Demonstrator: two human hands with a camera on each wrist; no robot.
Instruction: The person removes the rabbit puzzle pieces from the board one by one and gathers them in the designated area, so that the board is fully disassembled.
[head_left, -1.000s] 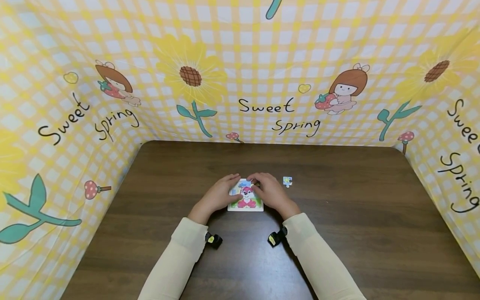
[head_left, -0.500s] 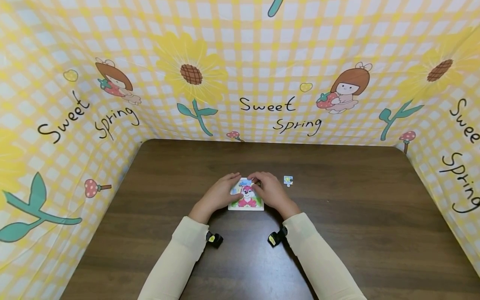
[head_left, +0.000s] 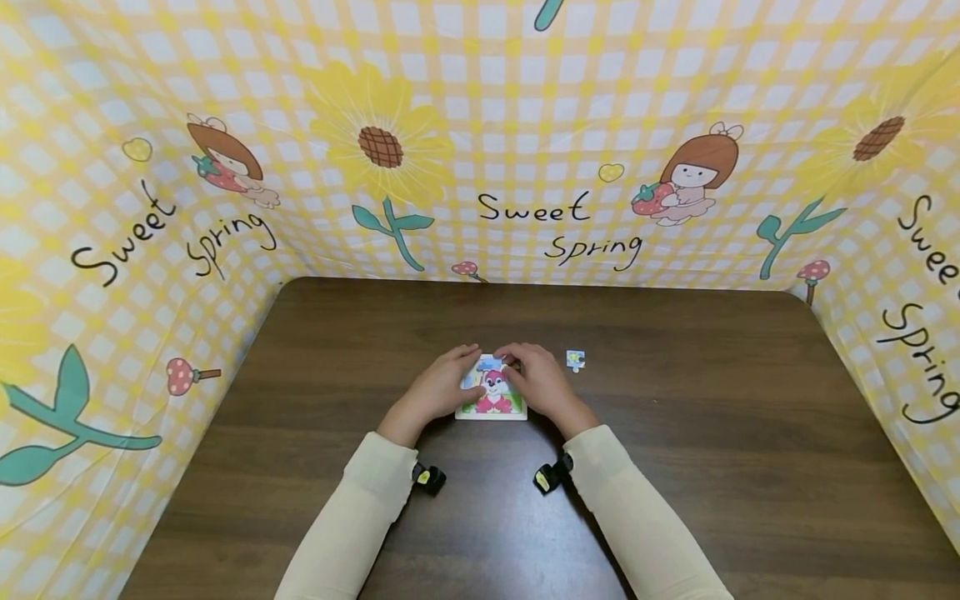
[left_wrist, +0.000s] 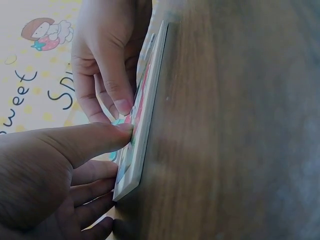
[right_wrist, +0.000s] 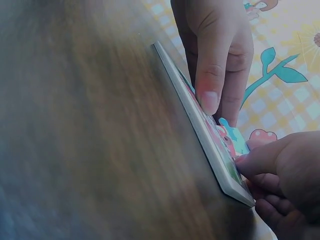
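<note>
A small square jigsaw puzzle (head_left: 495, 404) with a pink cartoon animal lies in a pale frame on the table. My left hand (head_left: 437, 390) holds its left side, thumb on the picture and fingers along the outer edge, as the left wrist view shows up close. At the top right of the puzzle, my right hand (head_left: 546, 385) pinches a puzzle piece (right_wrist: 227, 135), tilted up from the board and partly hidden by the fingers. A loose blue and yellow puzzle piece (head_left: 575, 360) lies on the table to the right of that hand.
The dark wooden table (head_left: 675, 483) spreads out around the puzzle. A yellow checked cloth (head_left: 540, 108) with flowers and lettering hangs at its back and sides. Each wrist carries a small black camera.
The view shifts very slightly. Both hands stay at the puzzle in nearly the same pose, and the loose piece keeps its place.
</note>
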